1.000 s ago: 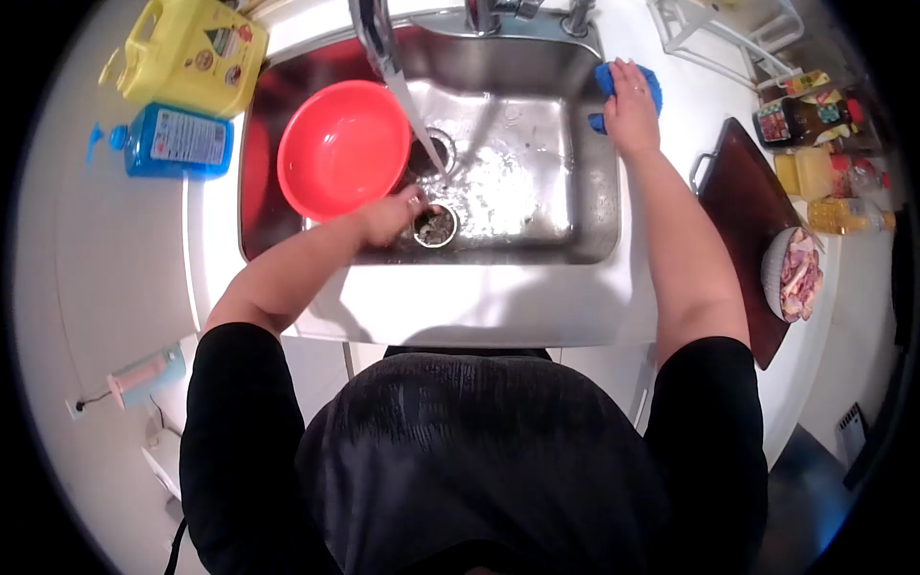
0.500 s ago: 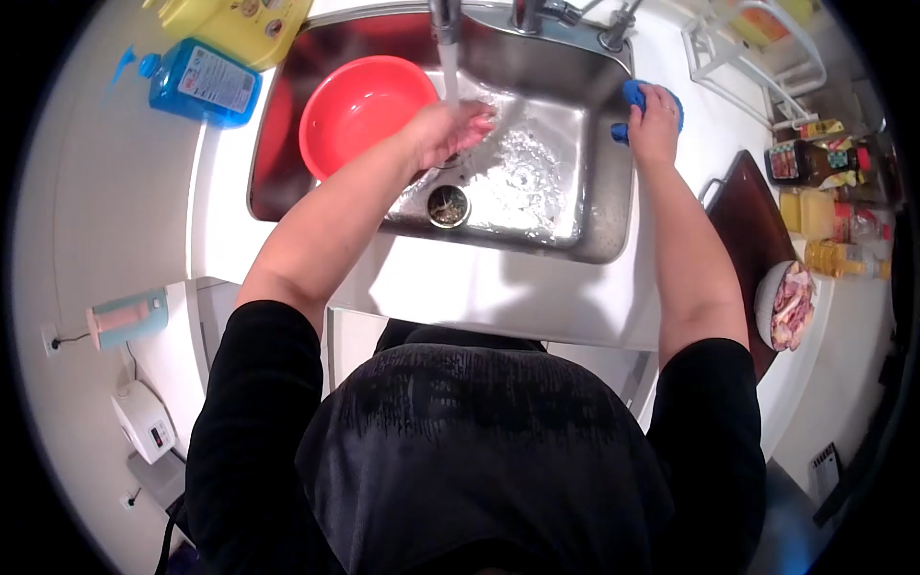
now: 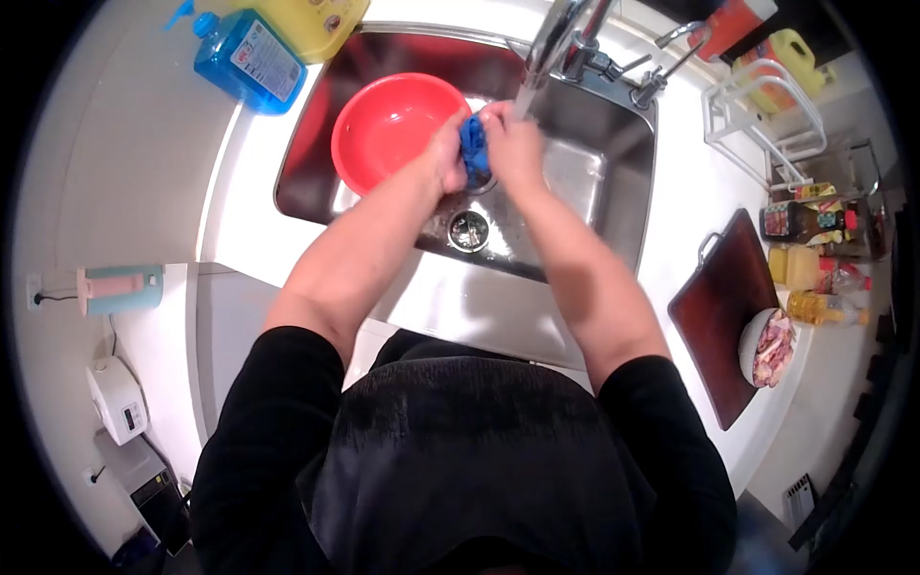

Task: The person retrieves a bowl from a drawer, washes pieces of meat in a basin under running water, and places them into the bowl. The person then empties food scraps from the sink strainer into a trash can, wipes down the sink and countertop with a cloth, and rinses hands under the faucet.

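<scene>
A blue cloth point(image 3: 474, 146) is bunched between my two hands over the sink point(image 3: 618, 182). My left hand point(image 3: 448, 153) grips it from the left, beside the red basin point(image 3: 398, 129). On its other side my right hand point(image 3: 511, 144) has its fingers closed on the cloth, just below the faucet point(image 3: 553, 43), from which water runs. Below the hands, a small round strainer point(image 3: 469, 231) with bits in it lies in the sink near the front wall.
Left of the sink stand a blue soap bottle point(image 3: 254, 62) and a yellow jug point(image 3: 311, 24). On the right are a white rack point(image 3: 762, 120), a dark cutting board point(image 3: 724, 316), a bowl of raw meat point(image 3: 767, 347) and several bottles point(image 3: 805, 222).
My right hand has brought the blue cloth from the right counter into the sink. My left hand, earlier empty under the water, has closed on the cloth. The view has shifted.
</scene>
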Demonstrator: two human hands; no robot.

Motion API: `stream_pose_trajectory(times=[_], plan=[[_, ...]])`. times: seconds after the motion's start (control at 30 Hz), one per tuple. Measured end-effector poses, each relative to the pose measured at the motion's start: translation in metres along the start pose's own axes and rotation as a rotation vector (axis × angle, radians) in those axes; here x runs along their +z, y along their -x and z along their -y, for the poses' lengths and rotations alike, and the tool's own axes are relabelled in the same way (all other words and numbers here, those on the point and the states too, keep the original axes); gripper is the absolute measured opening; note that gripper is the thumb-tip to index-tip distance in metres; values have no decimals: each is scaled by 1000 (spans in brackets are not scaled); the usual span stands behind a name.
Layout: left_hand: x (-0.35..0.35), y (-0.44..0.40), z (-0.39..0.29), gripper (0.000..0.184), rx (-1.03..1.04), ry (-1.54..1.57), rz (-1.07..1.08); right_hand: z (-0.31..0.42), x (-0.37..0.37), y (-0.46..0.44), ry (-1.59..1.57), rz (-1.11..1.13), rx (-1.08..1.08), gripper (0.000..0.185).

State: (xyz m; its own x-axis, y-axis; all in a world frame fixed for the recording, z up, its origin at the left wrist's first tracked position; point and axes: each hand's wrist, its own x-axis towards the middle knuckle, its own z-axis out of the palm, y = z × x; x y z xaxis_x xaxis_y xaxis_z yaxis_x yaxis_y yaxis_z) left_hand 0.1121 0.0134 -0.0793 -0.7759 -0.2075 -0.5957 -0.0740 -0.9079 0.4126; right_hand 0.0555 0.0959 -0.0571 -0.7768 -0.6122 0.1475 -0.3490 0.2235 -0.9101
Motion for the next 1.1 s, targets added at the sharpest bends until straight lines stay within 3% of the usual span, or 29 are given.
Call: stream_pose_trajectory(times=[0.03, 0.07, 0.13, 0.23, 0.27, 0.37, 0.4, 0.5, 0.53, 0.63, 0.67, 0.77, 0.8, 0.83, 0.9, 1.0, 1.03, 1.1], plan=[[-20, -24, 7, 37, -71, 73, 141, 8, 6, 9, -15, -74, -66, 17], [-41, -44, 15, 35, -86, 159, 441, 11, 13, 19, 65, -102, -184, 16], [-30, -33, 15, 33, -69, 136, 368, 5, 19, 28, 232, -100, -419, 21], [-15, -29, 21, 33, -18, 232, 177, -45, 23, -7, 575, -44, -218, 28], [-8, -24, 20, 30, 38, 228, 116, -37, 14, -15, 577, 86, -203, 32], [-5, -12, 4, 30, 38, 36, 70, -9, 9, -5, 558, 174, -149, 18], [4, 1, -4, 26, 19, -70, 51, -22, 8, 0, 349, 163, -166, 33], [10, 11, -9, 31, 101, -384, 23, -62, -18, -8, 76, 272, 168, 40], [11, 10, -10, 41, 115, -399, 74, -87, -15, -7, -169, 269, 320, 46], [9, -1, -8, 41, 224, -377, 56, -50, -44, -6, -35, 639, 371, 45], [6, -3, -4, 34, 222, -306, 27, -49, -45, -10, 81, 531, 240, 41], [-22, -27, 14, 26, 75, -91, -34, -13, -41, -7, 23, 409, 194, 35], [-21, -22, 11, 24, -153, -154, -27, -11, -31, -3, 146, 458, 128, 35], [-21, -23, 19, 25, -108, 72, 157, -5, -19, 12, 76, 282, -93, 25], [-63, -66, 40, 24, 13, 64, 659, 1, -1, 26, 178, 176, -256, 33], [-17, -37, 30, 23, -22, 71, 247, -39, 2, 1, 627, 60, -80, 36], [-11, -28, 30, 24, -17, 34, 184, -1, -25, -2, 432, 176, 175, 40], [-1, -18, 28, 26, 0, -37, 76, -27, -29, -17, 445, 151, 213, 36]])
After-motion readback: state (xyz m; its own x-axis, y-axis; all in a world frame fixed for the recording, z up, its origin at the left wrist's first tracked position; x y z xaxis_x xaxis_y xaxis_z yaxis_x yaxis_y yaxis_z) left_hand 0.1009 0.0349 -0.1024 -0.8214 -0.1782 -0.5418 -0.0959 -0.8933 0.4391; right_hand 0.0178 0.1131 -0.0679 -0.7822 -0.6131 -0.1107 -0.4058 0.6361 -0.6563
